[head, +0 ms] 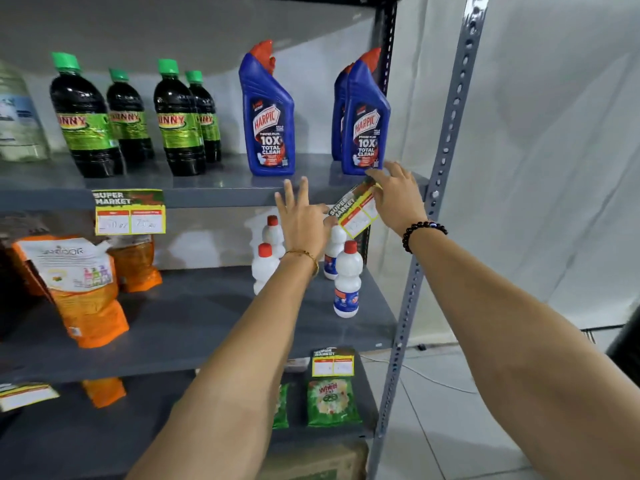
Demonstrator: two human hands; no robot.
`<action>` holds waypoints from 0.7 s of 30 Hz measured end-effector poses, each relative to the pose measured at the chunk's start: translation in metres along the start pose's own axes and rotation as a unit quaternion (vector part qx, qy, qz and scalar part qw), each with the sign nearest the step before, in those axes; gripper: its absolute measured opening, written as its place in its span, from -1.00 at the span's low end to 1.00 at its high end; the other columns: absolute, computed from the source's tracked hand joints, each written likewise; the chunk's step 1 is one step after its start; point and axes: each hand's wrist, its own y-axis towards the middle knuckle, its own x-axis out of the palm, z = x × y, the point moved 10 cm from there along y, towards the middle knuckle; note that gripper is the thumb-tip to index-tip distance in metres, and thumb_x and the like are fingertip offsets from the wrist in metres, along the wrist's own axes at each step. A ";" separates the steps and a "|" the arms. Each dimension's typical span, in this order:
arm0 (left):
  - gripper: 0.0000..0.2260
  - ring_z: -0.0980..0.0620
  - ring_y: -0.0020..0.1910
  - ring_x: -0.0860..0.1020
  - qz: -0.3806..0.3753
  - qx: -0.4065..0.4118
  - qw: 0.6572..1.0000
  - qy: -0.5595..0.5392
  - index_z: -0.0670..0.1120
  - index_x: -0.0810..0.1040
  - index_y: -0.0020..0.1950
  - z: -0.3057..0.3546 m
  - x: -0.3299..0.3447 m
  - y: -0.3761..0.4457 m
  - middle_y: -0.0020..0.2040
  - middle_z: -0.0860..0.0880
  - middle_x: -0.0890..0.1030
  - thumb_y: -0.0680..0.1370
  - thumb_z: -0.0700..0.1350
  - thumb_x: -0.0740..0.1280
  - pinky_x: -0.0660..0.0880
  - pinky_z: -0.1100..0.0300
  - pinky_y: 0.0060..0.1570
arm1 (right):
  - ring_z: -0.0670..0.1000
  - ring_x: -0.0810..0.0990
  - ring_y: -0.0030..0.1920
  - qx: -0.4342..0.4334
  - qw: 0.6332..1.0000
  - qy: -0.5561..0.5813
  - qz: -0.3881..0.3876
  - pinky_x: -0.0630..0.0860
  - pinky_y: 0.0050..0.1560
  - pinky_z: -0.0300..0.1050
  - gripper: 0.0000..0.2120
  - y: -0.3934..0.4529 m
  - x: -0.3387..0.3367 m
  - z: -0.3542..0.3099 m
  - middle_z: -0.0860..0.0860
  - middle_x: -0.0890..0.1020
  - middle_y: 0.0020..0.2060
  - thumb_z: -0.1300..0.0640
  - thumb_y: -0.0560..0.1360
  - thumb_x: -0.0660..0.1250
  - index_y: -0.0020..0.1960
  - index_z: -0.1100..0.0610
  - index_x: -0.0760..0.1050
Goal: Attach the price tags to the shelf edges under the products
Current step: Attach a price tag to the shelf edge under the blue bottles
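Head view puts me in front of a grey metal rack, both arms stretched to the upper shelf edge [214,199]. I have a price tag [355,211] tilted against that edge, just below the right-hand blue toilet cleaner bottle [365,116]. My right hand [398,199] has its fingers spread over the tag's upper right corner, pressing more than pinching; whether the thumb is tucked behind the tag I cannot tell. My left hand [304,220] is open with fingers fanned upward, its thumb side touching the tag's lower left end. The tag sits crooked, not yet flush with the edge, so I judge this one as still being fixed.

Done so far, as far as I see: a tag [130,213] hangs straight under the dark green-capped bottles [131,116], another [333,362] sits on the shelf edge below the white bottles [348,278], and a third [26,394] shows low on the left. Left to do: level this tag and press it home.
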 end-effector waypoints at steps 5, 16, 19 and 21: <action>-0.85 -0.28 0.52 0.05 0.042 -0.038 0.998 -0.020 -0.12 0.64 0.01 -0.002 -0.003 0.003 0.47 -0.17 0.32 0.55 -0.11 0.31 -0.09 -0.18 0.51 | 0.21 0.47 0.14 0.057 0.988 0.142 0.028 0.48 0.13 0.10 -0.91 0.009 -0.006 0.014 0.19 0.58 0.07 0.21 0.48 0.30 -0.09 0.24 0.53; -0.90 -0.26 0.45 0.24 0.049 0.002 0.999 -0.007 -0.17 0.56 -0.09 -0.021 -0.028 0.007 0.28 -0.14 0.50 0.54 -0.15 0.31 -0.02 -0.19 0.49 | 0.14 0.53 0.15 0.032 0.974 0.222 0.006 0.12 0.47 0.20 -0.91 -0.007 0.014 0.008 0.18 0.64 0.00 0.25 0.41 0.37 -0.23 0.28 0.55; -0.89 -0.17 0.29 0.42 0.037 0.034 0.998 0.035 -0.17 0.58 -0.08 -0.026 -0.032 0.007 0.22 -0.14 0.53 0.53 -0.14 0.32 0.15 -0.11 0.46 | 0.13 0.47 0.21 0.028 0.984 0.175 0.012 0.02 0.48 0.18 -0.91 -0.006 0.021 0.001 0.13 0.59 0.09 0.21 0.42 0.38 -0.19 0.25 0.58; -0.88 -0.17 0.15 0.47 0.039 0.044 0.997 0.053 -0.17 0.56 -0.05 -0.023 -0.035 0.010 0.14 -0.14 0.55 0.54 -0.13 0.29 0.33 -0.04 0.32 | 0.15 0.46 0.20 0.035 0.987 0.153 0.024 0.07 0.46 0.17 -0.89 -0.005 0.022 0.001 0.13 0.56 0.11 0.18 0.43 0.38 -0.16 0.24 0.60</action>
